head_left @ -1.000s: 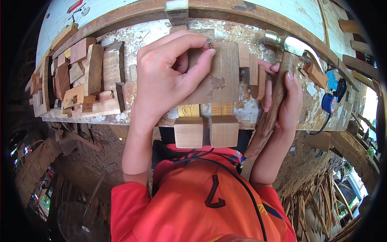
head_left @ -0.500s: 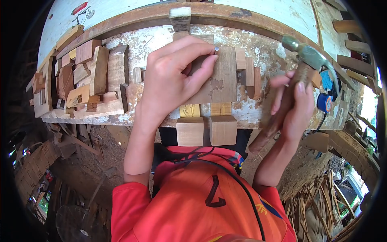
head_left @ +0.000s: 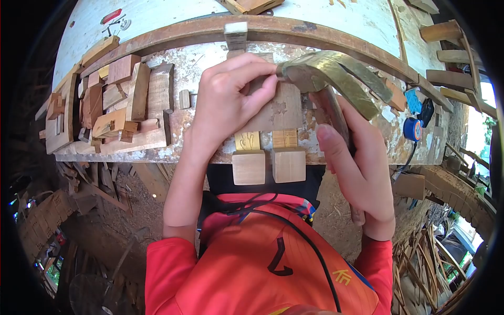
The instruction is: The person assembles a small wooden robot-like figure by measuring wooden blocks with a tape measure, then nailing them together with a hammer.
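Observation:
Thumb and forefinger of my left hand point(head_left: 231, 97) pinch a nail over a flat wooden board point(head_left: 283, 115) on the bench. The hammer's striking face overlaps the nail's head in this view and mostly hides it. My right hand point(head_left: 365, 168) is wrapped round the wooden handle of a claw hammer point(head_left: 320, 76), its claw pointing right. Two pale square-ended blocks point(head_left: 249, 167) stick out over the bench's near edge, with yellowish pieces of wood point(head_left: 285, 138) behind them, next to the board.
Wood offcuts point(head_left: 107, 100) are heaped at the left of the worn bench point(head_left: 181, 126). A long wooden rail point(head_left: 336, 37) runs along the back, with an upright block point(head_left: 235, 35) against it. At the right lie a blue round reel point(head_left: 413, 129) and a blue cloth point(head_left: 412, 101).
My right hand has swung the hammer left and inward, bringing its head from the right side to the nail. My left hand keeps its pinch. The view has shifted slightly.

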`<state>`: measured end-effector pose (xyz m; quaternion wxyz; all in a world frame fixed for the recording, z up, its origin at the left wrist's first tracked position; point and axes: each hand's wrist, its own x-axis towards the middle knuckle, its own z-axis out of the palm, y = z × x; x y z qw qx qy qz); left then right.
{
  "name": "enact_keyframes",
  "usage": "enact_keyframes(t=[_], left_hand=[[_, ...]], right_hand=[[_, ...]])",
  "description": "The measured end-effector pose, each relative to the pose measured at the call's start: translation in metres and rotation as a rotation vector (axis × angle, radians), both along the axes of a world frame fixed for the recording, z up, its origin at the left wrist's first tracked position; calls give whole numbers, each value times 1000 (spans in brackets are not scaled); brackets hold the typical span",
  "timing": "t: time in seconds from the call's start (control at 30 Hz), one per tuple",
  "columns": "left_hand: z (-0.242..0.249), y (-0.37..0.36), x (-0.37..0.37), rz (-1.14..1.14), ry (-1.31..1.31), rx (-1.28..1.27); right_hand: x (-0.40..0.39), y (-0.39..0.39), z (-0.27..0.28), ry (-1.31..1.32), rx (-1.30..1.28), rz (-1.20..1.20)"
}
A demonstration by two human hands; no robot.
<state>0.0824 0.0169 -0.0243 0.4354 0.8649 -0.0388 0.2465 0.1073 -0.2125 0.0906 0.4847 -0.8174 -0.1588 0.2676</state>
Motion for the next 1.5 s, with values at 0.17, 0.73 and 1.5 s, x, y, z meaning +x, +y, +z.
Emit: enact_keyframes(t=[0.17,0.73,1.5], left_hand=[[-3,0,1,-2,-40,8],[-3,0,0,24,23,-45],[-4,-1,-1,10,32,-30]], right_hand=[[-15,-5,-7,-127,122,-6],[-6,7,0,-121,158,42],[0,2,-2,-171,142,21]])
